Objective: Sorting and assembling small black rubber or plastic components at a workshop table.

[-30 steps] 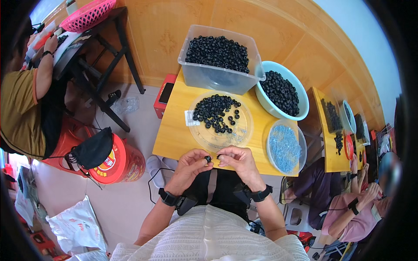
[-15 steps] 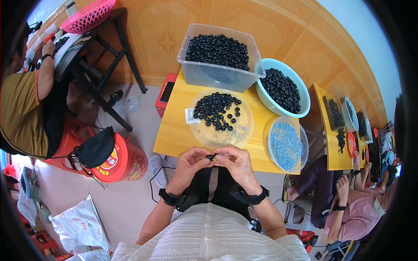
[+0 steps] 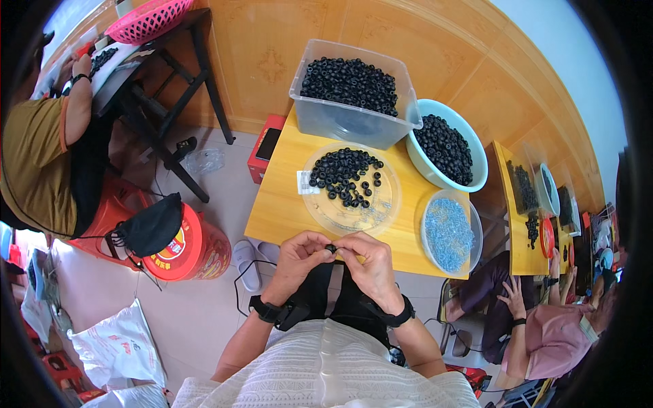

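My left hand [image 3: 301,264] pinches a small black ring-shaped part [image 3: 330,249] between thumb and fingertips, just off the near edge of the yellow table. Closed against it from the other side, my right hand [image 3: 371,264] has its thumb and forefinger pressed together; anything between them is too small or hidden to make out. Beyond my hands a round clear plastic tray [image 3: 328,221] bears a loose heap of similar black parts [image 3: 343,170] and some tiny clear pieces. To the right a clear round tub [image 3: 478,238] holds many small bluish clear pieces [image 3: 447,233].
At the table's [image 3: 279,211] far side stand a clear plastic bin [image 3: 347,126] and a light-blue basin [image 3: 445,178], both full of black parts. A phone [image 3: 269,145] lies on a red box at left. A red bucket [image 3: 211,251] stands on the floor. Two people sit nearby, left and right.
Both hands stay together at the black part, with the fingertips slightly shifted around it. A yellowish bit seen at the right fingertips no longer shows. The right-hand neighbour's hand has moved left.
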{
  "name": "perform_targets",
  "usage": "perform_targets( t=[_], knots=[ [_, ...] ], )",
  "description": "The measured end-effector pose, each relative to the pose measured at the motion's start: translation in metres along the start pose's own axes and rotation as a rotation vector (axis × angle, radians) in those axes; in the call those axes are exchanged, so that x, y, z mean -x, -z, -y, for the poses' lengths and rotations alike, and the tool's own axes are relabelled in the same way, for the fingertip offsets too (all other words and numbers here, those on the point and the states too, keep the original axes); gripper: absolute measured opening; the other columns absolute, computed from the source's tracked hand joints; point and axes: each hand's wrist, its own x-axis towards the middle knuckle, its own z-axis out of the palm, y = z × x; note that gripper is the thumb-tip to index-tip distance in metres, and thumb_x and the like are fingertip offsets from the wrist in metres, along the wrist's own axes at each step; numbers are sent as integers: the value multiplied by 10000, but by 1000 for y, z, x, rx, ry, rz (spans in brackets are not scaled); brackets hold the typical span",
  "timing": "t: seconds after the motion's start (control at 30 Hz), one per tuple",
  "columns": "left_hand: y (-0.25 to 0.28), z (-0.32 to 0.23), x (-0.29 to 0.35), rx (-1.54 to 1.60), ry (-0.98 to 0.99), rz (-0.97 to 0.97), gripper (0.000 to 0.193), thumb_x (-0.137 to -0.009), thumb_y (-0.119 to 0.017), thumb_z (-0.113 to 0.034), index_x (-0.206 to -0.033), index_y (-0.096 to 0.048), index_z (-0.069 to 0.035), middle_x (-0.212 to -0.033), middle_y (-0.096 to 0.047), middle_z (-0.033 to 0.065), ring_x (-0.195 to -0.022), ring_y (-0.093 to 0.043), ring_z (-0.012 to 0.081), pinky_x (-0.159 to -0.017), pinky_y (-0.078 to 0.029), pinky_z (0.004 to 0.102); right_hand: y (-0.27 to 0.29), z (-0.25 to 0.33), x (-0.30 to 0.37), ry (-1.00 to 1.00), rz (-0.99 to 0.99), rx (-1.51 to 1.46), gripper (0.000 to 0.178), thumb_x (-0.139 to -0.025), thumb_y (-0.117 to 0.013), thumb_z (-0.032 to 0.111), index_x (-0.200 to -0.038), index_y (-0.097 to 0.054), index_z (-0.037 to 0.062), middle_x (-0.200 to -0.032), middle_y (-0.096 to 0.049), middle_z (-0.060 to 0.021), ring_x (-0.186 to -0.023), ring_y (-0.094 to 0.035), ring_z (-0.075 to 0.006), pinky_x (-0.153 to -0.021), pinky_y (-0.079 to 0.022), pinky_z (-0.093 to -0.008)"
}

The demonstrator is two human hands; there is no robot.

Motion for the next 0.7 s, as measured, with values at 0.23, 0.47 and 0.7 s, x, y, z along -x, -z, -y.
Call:
perform_targets(
  t=[0.23, 0.47, 0.7],
  knots=[
    [1, 2, 1, -40, -12, 4, 171, -794, -599, 48, -958, -565, 17, -920, -618, 84, -833, -613, 140, -775, -517, 272, -2, -1, 4, 45, -23, 25, 148, -715, -566, -94, -833, -633, -35, -775, -614, -145, -687, -622, -269, -592, -476, -294],
    [-7, 3, -5, -139, -58, -31, 152, -785, -607, 57, -932, -583, 27, -908, -623, 88, -836, -613, 143, -776, -510, 269, -1, 4, 0, -15, -67, 35, 126, -730, -565, -89, -821, -630, -31, -762, -616, -144, -678, -628, -243, -592, -491, -298],
    [-5, -8, 2, -168, -71, -12, 134, -778, -611, 62, -904, -599, 18, -921, -617, 86, -850, -603, 141, -780, -500, 262, 6, 2, -4, -164, 40, -21, 125, -730, -630, -25, -854, -630, -38, -753, -637, -137, -650, -622, -172, -565, -485, -267]
  ],
)
